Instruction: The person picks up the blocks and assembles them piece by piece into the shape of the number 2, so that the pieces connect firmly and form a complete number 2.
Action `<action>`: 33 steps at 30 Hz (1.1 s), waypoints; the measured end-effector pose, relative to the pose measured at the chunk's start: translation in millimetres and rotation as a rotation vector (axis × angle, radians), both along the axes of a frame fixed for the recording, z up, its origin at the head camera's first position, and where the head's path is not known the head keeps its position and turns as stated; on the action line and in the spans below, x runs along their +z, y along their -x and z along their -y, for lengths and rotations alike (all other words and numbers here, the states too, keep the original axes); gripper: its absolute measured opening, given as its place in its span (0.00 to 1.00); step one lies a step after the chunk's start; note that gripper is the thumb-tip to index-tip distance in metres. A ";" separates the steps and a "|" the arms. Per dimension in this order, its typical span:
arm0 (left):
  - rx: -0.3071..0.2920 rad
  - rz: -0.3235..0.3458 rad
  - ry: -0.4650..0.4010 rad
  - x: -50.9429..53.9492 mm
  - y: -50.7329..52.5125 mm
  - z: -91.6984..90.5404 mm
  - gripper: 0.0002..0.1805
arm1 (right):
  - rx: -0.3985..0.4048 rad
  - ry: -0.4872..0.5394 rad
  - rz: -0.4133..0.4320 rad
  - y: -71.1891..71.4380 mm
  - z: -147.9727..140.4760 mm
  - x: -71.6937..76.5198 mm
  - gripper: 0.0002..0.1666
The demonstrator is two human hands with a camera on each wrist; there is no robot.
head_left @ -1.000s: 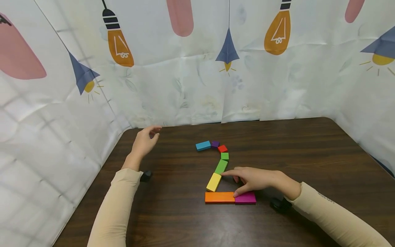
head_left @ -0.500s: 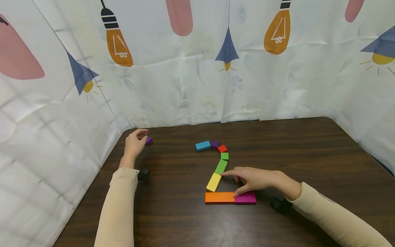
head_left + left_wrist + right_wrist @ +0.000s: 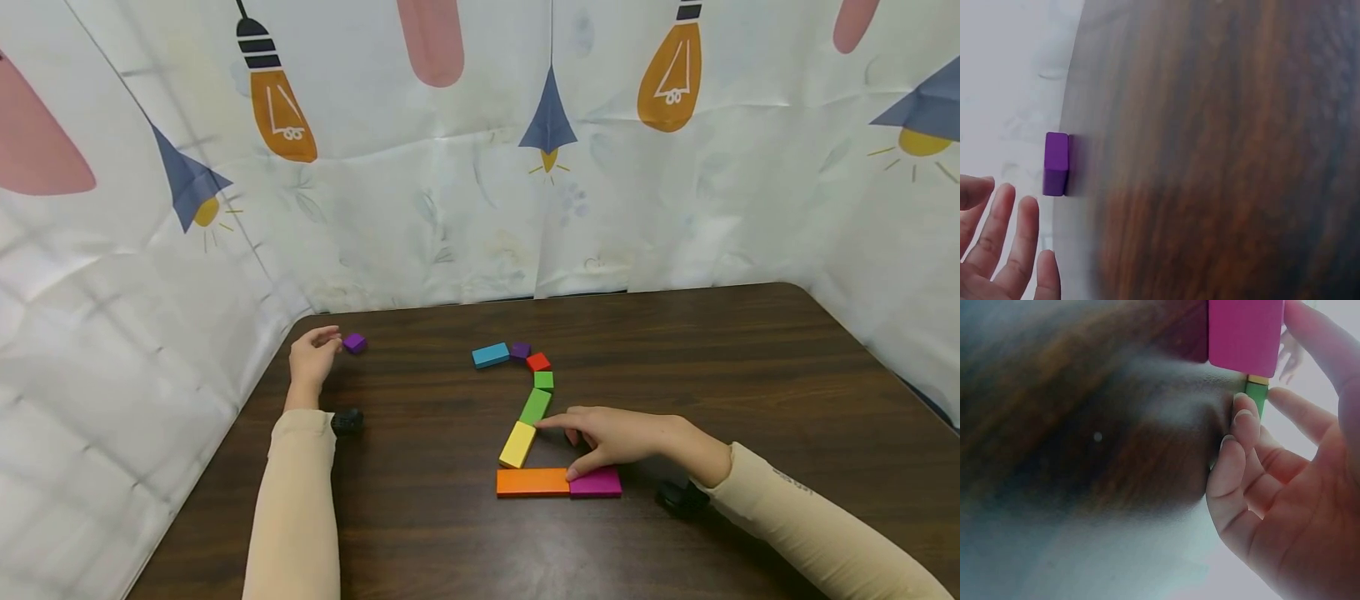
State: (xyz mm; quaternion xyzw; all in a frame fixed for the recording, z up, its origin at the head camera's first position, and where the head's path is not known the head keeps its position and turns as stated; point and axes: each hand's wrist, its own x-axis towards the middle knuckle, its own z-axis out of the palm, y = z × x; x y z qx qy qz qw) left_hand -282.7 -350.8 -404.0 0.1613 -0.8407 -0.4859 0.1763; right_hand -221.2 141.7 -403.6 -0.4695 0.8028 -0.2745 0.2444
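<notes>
At the table's far left, my left hand (image 3: 312,362) is beside a small purple block (image 3: 355,343), its fingers loosely bent. The left wrist view shows these fingers (image 3: 1025,231) apart from the purple block (image 3: 1055,164). My right hand (image 3: 618,435) rests low over the table's middle. Its thumb touches the seam between the orange block (image 3: 532,482) and the magenta block (image 3: 597,483). The index fingertip reaches the yellow block (image 3: 517,445), near its joint with the long green block (image 3: 536,407). In the right wrist view the other fingers curl loosely around nothing.
Beyond the long green block, the curved row runs on through a small green block (image 3: 543,381), a red block (image 3: 538,362), a dark purple block (image 3: 520,351) and a blue block (image 3: 491,355). A patterned white cloth (image 3: 420,208) hangs behind the brown table (image 3: 712,358).
My left hand has moved left, off the small purple block, which now shows fully on the table. The right hand and the row of blocks keep their places.
</notes>
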 end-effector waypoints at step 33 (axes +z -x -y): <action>-0.062 0.214 0.106 -3.9 17.4 -4.3 0.28 | 0.018 0.028 -0.037 6.2 -2.6 -10.7 0.45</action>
